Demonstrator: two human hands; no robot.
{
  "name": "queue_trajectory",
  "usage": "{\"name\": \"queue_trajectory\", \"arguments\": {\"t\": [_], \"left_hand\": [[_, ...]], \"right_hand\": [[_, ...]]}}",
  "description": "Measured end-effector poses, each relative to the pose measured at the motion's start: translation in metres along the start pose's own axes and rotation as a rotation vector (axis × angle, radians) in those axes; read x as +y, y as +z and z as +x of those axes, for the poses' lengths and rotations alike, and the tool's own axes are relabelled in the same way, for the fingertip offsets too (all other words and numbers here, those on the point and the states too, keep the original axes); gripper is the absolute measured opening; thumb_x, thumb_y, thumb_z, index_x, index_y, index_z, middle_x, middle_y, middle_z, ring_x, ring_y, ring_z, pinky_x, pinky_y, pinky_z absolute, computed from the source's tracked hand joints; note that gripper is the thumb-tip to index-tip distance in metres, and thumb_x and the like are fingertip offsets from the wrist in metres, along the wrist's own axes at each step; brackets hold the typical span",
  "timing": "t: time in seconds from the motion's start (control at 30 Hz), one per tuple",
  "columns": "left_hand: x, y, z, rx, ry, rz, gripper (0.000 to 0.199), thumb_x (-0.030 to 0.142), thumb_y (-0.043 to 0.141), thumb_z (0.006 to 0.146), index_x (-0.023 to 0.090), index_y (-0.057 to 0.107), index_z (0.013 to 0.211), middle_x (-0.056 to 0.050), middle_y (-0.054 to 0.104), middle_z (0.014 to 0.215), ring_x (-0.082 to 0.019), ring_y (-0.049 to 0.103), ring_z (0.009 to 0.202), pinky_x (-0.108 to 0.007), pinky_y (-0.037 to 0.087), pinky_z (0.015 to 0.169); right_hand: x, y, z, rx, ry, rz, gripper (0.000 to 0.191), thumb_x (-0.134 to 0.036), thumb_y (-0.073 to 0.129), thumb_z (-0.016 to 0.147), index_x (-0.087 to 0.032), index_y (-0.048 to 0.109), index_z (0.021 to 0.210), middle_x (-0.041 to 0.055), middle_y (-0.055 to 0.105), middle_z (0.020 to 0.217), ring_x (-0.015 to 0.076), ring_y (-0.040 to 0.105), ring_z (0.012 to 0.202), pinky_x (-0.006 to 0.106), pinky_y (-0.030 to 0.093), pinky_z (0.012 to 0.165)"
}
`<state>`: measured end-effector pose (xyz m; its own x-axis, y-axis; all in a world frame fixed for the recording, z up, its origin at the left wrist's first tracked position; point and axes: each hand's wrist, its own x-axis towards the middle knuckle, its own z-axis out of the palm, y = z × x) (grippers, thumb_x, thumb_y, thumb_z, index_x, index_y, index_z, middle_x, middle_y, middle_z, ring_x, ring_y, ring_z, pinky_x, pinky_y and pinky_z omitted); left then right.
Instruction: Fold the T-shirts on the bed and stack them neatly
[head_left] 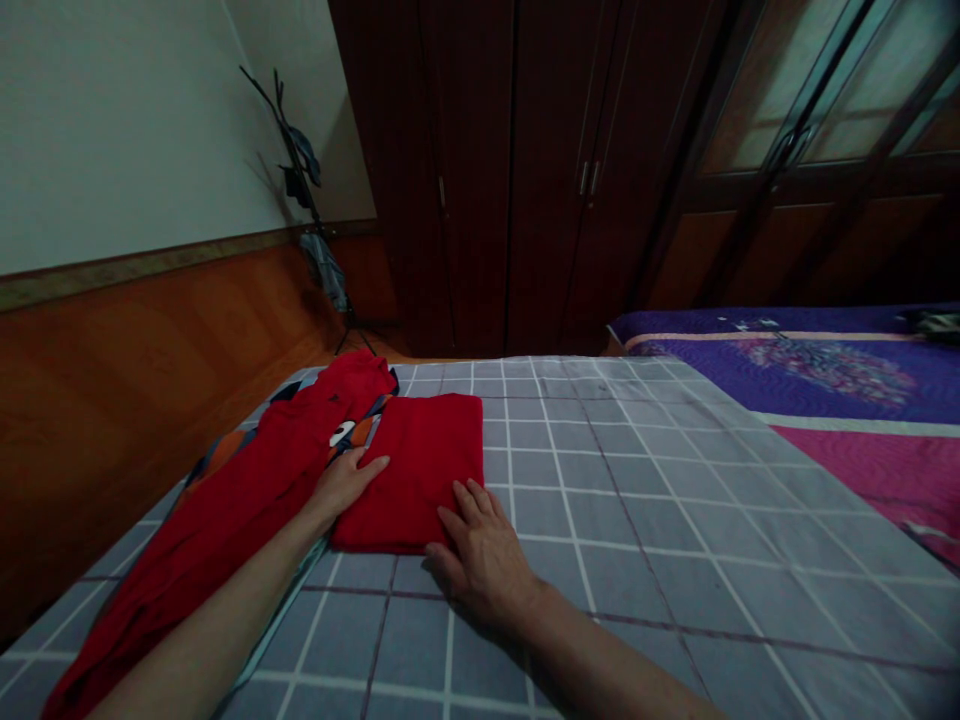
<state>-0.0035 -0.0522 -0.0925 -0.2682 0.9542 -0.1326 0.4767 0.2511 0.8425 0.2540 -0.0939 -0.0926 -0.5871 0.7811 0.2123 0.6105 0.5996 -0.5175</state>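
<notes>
A red cloth point(420, 460), folded into a flat, roughly square bundle, lies on a grey checked bed cover point(615, 500). My left hand point(346, 488) rests at its left edge, thumb stretched over the red fabric. On the lower right corner lies my right hand point(480, 545), palm down with fingers spread. Left of the bundle, partly under my left forearm, stretches a long, loose red garment point(247, 500) with dark blue and orange parts. A printed white eye shape point(342, 433) shows between garment and bundle.
Dark wooden wardrobes point(480, 180) stand beyond the bed. A black coat stand point(300, 180) with hanging cloth items is in the far left corner. At the right lies a purple and pink bedspread point(825, 380).
</notes>
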Motion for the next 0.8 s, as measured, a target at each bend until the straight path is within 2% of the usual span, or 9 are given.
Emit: {"name": "queue_trajectory", "arguments": {"t": [0.07, 0.13, 0.27, 0.37, 0.47, 0.57, 0.67, 0.73, 0.8], "left_hand": [[0.003, 0.001, -0.007, -0.014, -0.023, -0.139, 0.048, 0.054, 0.063, 0.071, 0.015, 0.062, 0.099, -0.008, 0.074, 0.088, -0.026, 0.070, 0.086, -0.033, 0.056, 0.071], [0.009, 0.001, -0.012, -0.040, -0.095, -0.340, 0.045, 0.045, 0.069, 0.070, 0.015, 0.059, 0.103, -0.009, 0.074, 0.092, -0.025, 0.070, 0.086, -0.034, 0.056, 0.074], [0.020, 0.001, -0.019, -0.193, -0.266, -0.632, 0.044, 0.031, 0.076, 0.067, 0.015, 0.060, 0.105, -0.010, 0.074, 0.095, -0.026, 0.071, 0.087, -0.037, 0.056, 0.082], [0.020, 0.000, -0.020, -0.267, -0.300, -0.750, 0.045, 0.027, 0.076, 0.068, 0.016, 0.060, 0.109, -0.010, 0.074, 0.098, -0.026, 0.070, 0.091, -0.038, 0.055, 0.086], [0.015, 0.001, -0.018, -0.286, -0.326, -0.797, 0.043, 0.026, 0.073, 0.072, 0.016, 0.060, 0.112, -0.010, 0.073, 0.100, -0.028, 0.070, 0.093, -0.040, 0.056, 0.085], [0.014, 0.002, -0.015, -0.288, -0.332, -0.772, 0.044, 0.025, 0.074, 0.072, 0.016, 0.059, 0.113, -0.012, 0.073, 0.101, -0.028, 0.070, 0.092, -0.041, 0.057, 0.082], [0.029, 0.003, -0.019, -0.256, -0.329, -0.763, 0.049, 0.016, 0.076, 0.069, 0.015, 0.059, 0.114, -0.013, 0.073, 0.098, -0.028, 0.071, 0.085, -0.039, 0.059, 0.077], [0.050, 0.001, -0.026, -0.197, -0.354, -0.791, 0.045, 0.011, 0.073, 0.071, 0.014, 0.059, 0.113, -0.012, 0.074, 0.093, -0.026, 0.072, 0.078, -0.037, 0.061, 0.071], [0.077, -0.002, -0.038, -0.117, -0.385, -0.846, 0.039, 0.008, 0.067, 0.076, 0.012, 0.060, 0.113, -0.011, 0.074, 0.088, -0.024, 0.073, 0.073, -0.034, 0.061, 0.068]], "right_hand": [[0.002, 0.004, 0.003, 0.083, 0.081, 0.073, 0.043, -0.033, 0.052, 0.088, -0.011, 0.057, 0.124, 0.0175, 0.038, 0.144, 0.0295, 0.029, 0.135, 0.044, 0.026, 0.111], [0.005, 0.008, 0.007, 0.195, 0.182, 0.175, 0.048, -0.025, 0.056, 0.082, -0.009, 0.052, 0.127, 0.0184, 0.036, 0.144, 0.0280, 0.032, 0.134, 0.041, 0.029, 0.110], [0.014, 0.011, 0.018, 0.337, 0.335, 0.445, 0.058, -0.018, 0.056, 0.073, -0.008, 0.044, 0.129, 0.0187, 0.045, 0.133, 0.0270, 0.045, 0.124, 0.040, 0.038, 0.103], [0.019, 0.007, 0.025, 0.283, 0.558, 0.748, 0.065, -0.015, 0.058, 0.067, -0.009, 0.039, 0.129, 0.0168, 0.056, 0.117, 0.0247, 0.060, 0.099, 0.038, 0.051, 0.083], [0.018, 0.005, 0.027, 0.154, 0.725, 0.972, 0.061, -0.018, 0.059, 0.065, -0.010, 0.040, 0.123, 0.0090, 0.065, 0.086, 0.0188, 0.063, 0.065, 0.029, 0.051, 0.054], [0.011, 0.004, 0.026, 0.024, 0.703, 1.099, 0.057, -0.023, 0.058, 0.064, -0.011, 0.041, 0.117, -0.0010, 0.061, 0.057, 0.0146, 0.054, 0.039, 0.022, 0.040, 0.034], [0.004, -0.006, 0.026, -0.022, 0.667, 1.216, 0.051, -0.023, 0.056, 0.059, -0.013, 0.046, 0.107, -0.0039, 0.057, 0.050, 0.0113, 0.048, 0.031, 0.018, 0.032, 0.028], [0.000, -0.027, 0.027, -0.008, 0.636, 1.281, 0.039, -0.024, 0.055, 0.057, -0.014, 0.051, 0.094, -0.0039, 0.056, 0.052, 0.0083, 0.045, 0.031, 0.016, 0.029, 0.026], [-0.002, -0.058, 0.023, 0.035, 0.564, 1.381, 0.030, -0.026, 0.056, 0.057, -0.015, 0.053, 0.085, -0.0042, 0.055, 0.055, 0.0058, 0.043, 0.031, 0.015, 0.028, 0.026]]}}
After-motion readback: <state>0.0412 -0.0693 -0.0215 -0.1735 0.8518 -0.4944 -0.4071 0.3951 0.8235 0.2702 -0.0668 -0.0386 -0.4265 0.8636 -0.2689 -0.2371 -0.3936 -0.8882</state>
